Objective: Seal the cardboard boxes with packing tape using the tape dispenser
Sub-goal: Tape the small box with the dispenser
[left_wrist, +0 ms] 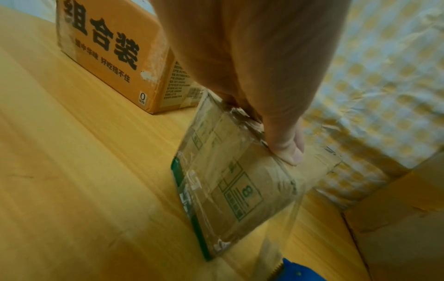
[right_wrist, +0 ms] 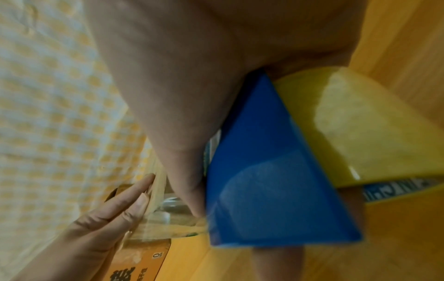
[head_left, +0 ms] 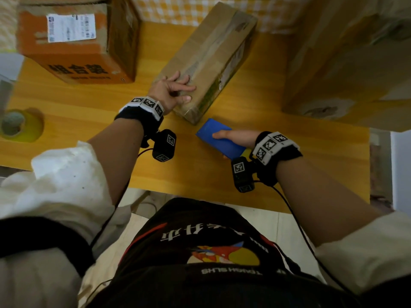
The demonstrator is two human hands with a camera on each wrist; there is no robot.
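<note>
A flat brown cardboard box (head_left: 209, 54) lies slantwise on the wooden table (head_left: 89, 101). My left hand (head_left: 175, 91) rests on its near end with fingers spread flat, the thumb (left_wrist: 288, 152) at the top edge. My right hand (head_left: 235, 137) grips a blue tape dispenser (head_left: 219, 138) just off the box's near corner; its yellowish tape roll (right_wrist: 360, 129) shows under the blue shell (right_wrist: 271, 171). A clear tape strip (left_wrist: 281, 224) runs from the box's end face (left_wrist: 230, 182) down to the dispenser's toothed blade (left_wrist: 278, 266).
An orange printed box (head_left: 73, 41) stands at the back left, a big brown carton (head_left: 347, 58) at the right. A spare tape roll (head_left: 20, 125) lies at the table's left edge. Yellow-checked cloth (head_left: 169, 10) hangs behind the table.
</note>
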